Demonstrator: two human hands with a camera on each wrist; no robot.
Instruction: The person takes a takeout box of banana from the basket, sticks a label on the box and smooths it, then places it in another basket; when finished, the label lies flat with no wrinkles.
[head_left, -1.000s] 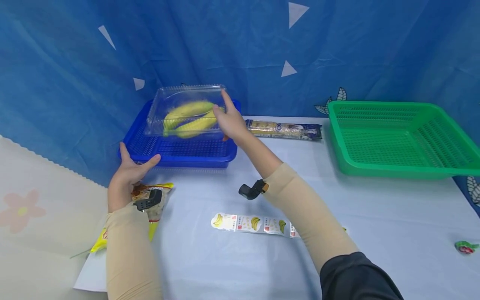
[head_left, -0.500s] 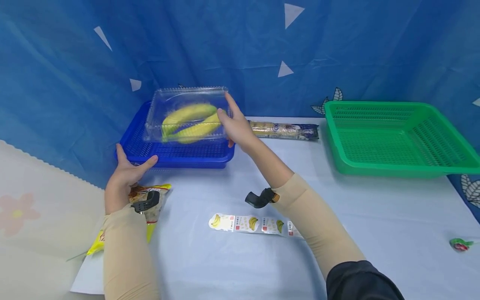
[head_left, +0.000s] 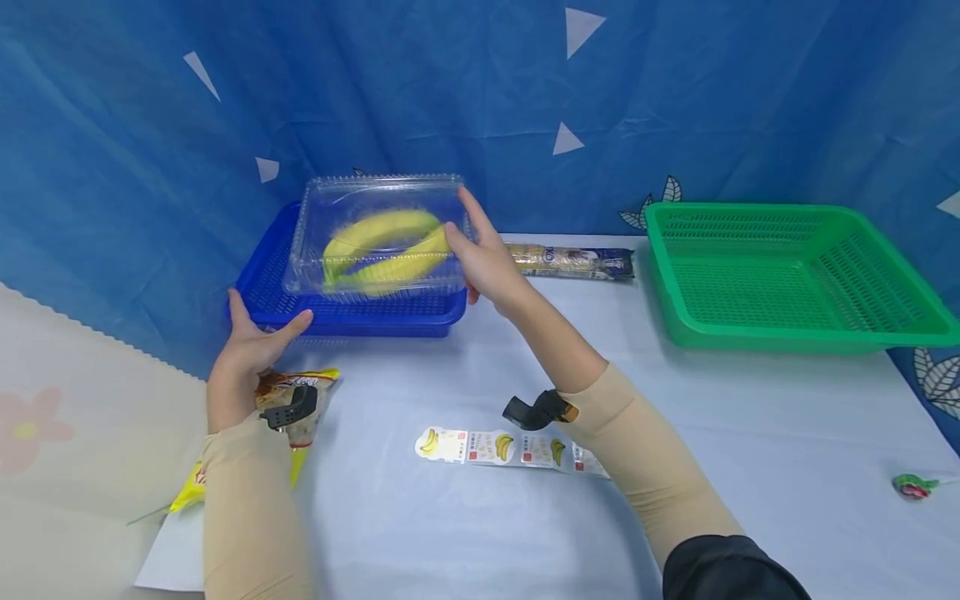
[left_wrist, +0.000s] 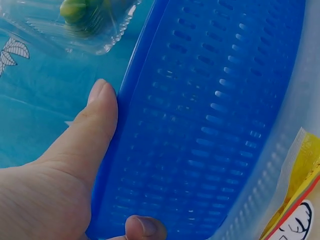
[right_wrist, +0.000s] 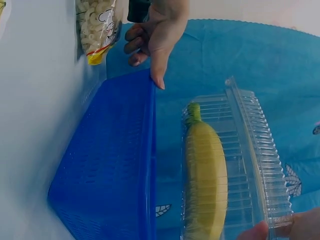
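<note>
My right hand (head_left: 491, 260) pinches the right end of a clear plastic clamshell box (head_left: 315, 196) with two bananas (head_left: 386, 233) inside. It hangs tilted over the blue plastic basket (head_left: 360, 315), above its rim as the right wrist view shows. At the basket's near left corner is my left hand (head_left: 247, 354), its thumb on the rim (left_wrist: 102, 107) and its fingers round the outer side. Beneath that wrist lies a yellow-edged bag of macaroni (right_wrist: 96, 22), partly hidden by the arm in the head view.
A green basket (head_left: 795, 337) stands at the right. A long wrapped package (head_left: 573, 261) lies between the baskets at the back. In front is a strip of banana stickers (head_left: 502, 447), partly under my right arm. A wrapped lollipop (head_left: 913, 486) lies far right; a blue curtain (head_left: 480, 100) hangs behind.
My right hand has brought the box of bananas slightly down and to the right, nearer to me. The left hand keeps its place at the basket's corner.
</note>
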